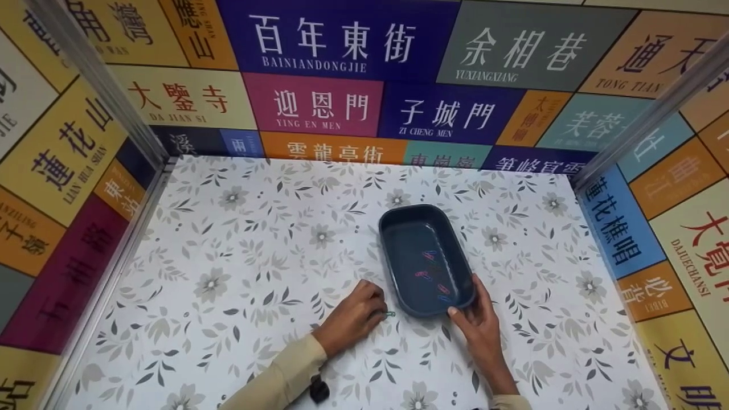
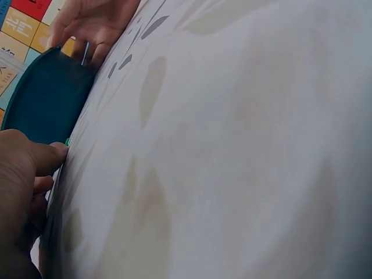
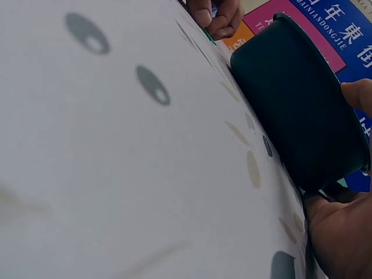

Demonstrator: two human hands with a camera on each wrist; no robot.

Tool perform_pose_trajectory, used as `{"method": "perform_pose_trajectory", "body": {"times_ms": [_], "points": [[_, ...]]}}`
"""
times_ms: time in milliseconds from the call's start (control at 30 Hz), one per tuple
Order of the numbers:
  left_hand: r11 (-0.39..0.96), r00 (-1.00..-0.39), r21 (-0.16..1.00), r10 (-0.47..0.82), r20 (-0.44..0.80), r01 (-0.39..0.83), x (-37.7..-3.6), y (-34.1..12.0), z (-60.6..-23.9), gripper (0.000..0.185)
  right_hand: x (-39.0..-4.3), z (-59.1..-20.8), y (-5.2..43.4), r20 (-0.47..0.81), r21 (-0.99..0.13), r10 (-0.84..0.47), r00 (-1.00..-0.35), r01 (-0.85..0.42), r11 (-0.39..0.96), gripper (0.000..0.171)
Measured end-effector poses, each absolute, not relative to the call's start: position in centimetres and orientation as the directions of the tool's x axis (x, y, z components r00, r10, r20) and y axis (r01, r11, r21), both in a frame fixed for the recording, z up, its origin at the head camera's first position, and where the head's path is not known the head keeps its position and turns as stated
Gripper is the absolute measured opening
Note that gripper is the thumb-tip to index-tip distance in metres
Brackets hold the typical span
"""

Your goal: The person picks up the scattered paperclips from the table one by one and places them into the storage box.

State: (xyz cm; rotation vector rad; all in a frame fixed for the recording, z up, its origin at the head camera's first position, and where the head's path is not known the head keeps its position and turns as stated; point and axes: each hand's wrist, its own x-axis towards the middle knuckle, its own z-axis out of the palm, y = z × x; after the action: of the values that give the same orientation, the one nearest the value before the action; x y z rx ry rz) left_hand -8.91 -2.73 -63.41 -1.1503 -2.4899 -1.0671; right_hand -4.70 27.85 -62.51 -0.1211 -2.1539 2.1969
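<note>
On the floral table (image 1: 228,239), the left hand (image 1: 353,316) lies with its fingers curled at a small green clip (image 1: 390,313) that sits on the cloth just beside the near left corner of the tray (image 1: 393,225). Thumb and fingertips seem to pinch the clip, though it is too small in the head view to be sure it is off the surface. Doing this step well calls for nipping the clip by its edge with the fingertips, since it lies flat on a smooth cover, then lifting it clear of the tray's rim before carrying it over.

Further right, the tray holds several clips (image 1: 430,273) in red, blue and pink on its floor. The right hand (image 1: 481,324) grips the tray's near right corner, thumb on the rim and fingers along the outer wall, which should keep the tray from sliding if the other hand bumps it.

The left wrist view shows what the head view cannot: the left hand's (image 2: 23,192) fingertip pressed right at the table edge of the tray (image 2: 49,99), with a sliver of green clip (image 2: 67,141) under it. The right wrist view shows the tray's (image 3: 296,110) outer wall from the side, and the right hand (image 3: 343,232) beneath and behind it. Only the head view shows what lies inside the tray.
</note>
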Motion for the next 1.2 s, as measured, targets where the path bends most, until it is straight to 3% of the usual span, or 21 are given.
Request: {"method": "perform_pose_trajectory", "body": {"times_ms": [433, 867, 1200], "points": [[0.452, -0.627, 0.438, 0.618, 0.475, 0.777, -9.2, -2.5, -63.5, 0.007, -4.6, -62.5, 27.8, -0.011, -1.000, 0.116, -0.993, 0.008, -0.025, 0.091], [0.495, -0.654, 0.432, 0.625, 0.426, 0.754, -9.2, -2.2, -63.0, 0.015, -4.7, -62.4, 27.8, -0.015, -0.999, 0.093, -0.996, 0.012, -0.034, 0.092], [0.432, -0.632, 0.479, 0.650, 0.421, 0.764, -9.2, -2.8, -62.3, 0.012, -4.7, -62.5, 27.8, -0.012, -0.999, 0.100, -0.995, 0.009, -0.031, 0.092]]}}
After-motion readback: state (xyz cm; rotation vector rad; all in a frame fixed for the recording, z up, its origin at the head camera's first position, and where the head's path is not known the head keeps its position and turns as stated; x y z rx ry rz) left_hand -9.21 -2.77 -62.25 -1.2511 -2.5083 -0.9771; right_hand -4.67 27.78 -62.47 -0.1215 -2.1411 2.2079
